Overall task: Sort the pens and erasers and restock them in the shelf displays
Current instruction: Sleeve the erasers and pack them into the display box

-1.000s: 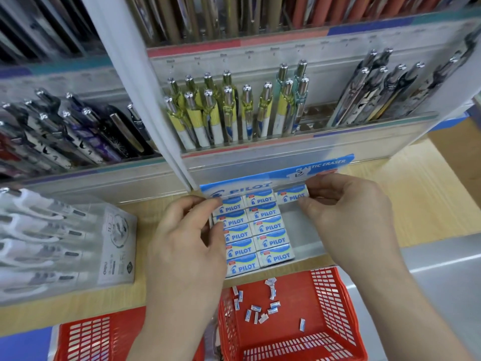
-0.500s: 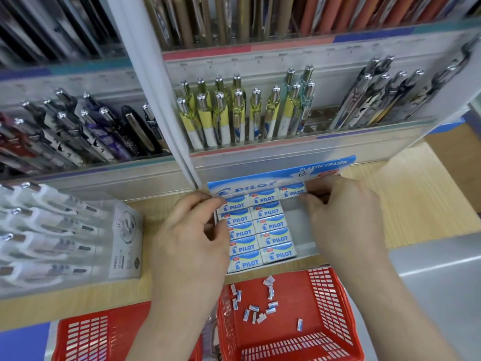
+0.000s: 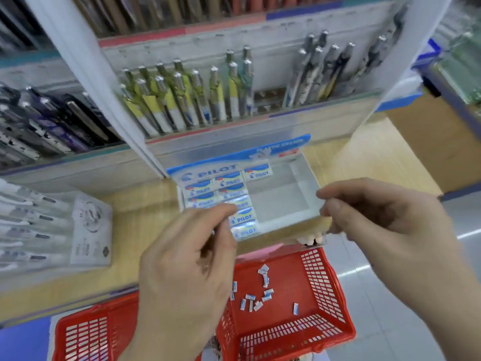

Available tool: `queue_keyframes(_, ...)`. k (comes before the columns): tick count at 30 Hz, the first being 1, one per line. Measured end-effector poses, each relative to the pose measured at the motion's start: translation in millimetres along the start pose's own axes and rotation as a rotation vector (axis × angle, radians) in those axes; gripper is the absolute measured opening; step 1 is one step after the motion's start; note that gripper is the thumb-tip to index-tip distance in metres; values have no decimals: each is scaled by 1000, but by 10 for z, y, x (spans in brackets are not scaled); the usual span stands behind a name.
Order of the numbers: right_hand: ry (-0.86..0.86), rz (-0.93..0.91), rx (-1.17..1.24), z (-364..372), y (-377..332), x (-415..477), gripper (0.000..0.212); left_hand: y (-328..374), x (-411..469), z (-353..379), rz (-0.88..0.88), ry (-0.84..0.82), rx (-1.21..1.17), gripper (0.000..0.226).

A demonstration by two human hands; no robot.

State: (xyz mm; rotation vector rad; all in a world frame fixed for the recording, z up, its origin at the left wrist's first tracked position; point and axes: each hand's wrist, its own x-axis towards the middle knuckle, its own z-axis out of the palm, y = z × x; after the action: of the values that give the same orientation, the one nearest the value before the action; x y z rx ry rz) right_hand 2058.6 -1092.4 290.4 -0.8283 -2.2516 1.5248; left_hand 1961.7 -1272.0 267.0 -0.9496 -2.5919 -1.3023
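The left hand point(image 3: 187, 259) pinches the near left corner of the clear eraser tray point(image 3: 283, 204), its grip pressed together there. Pilot erasers point(image 3: 235, 201) fill the tray's left columns on the wooden shelf point(image 3: 135, 220). The right hand point(image 3: 385, 220) pinches the tray's right corner. Below, loose erasers point(image 3: 256, 298) lie in the red basket point(image 3: 322, 290).

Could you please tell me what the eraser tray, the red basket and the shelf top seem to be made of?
The eraser tray looks like clear, glossy plastic or acrylic: the shelf shows through its walls. The red basket looks like moulded plastic, with a uniform colour and a regular slotted grid. The shelf top appears to be pale wood-grain laminate or wood; which one can't be told.
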Motion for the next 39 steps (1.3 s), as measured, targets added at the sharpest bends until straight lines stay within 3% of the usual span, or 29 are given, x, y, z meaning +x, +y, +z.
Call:
queue_keyframes(4, -131, 89, -1, -366, 359, -327, 10, 121, -342, 333, 95, -206, -82, 18)
queue_keyframes(7, -182, 198, -154, -501, 996, -532, 7, -48, -733, 750, 10, -419, -62, 21)
queue_keyframes(9, -227, 268, -259, -503, 1560, -666, 15, -299, -1052, 1088, -114, -563, 15, 22)
queue_keyframes(17, -348, 414, -424, 333, 4093, -1096, 30, -2039, -2504, 2710, -485, -987, 333, 18)
queue_keyframes(21, -429, 387, -396, 1099, 5314, -1123, 46, -3039, -3104, 3500, -417, -1129, 528, 33)
queue_keyframes(29, -393, 361, -470, 2580, 6865, -761, 57, -4336, -3796, 4614, -401, -957, 553, 81)
queue_keyframes(32, -464, 284, -594, 2966, 7099, -720, 55, -4503, -3970, 4763, -310, -824, 594, 61)
queue_keyframes(35, -391, 242, -767, 3066, 7179, -720, 39, -4519, -4017, 4754, -333, -874, 475, 41)
queue_keyframes(39, -312, 333, -601, 2920, 7249, -737, 22, -4442, -4052, 4650, -290, -953, 382, 38)
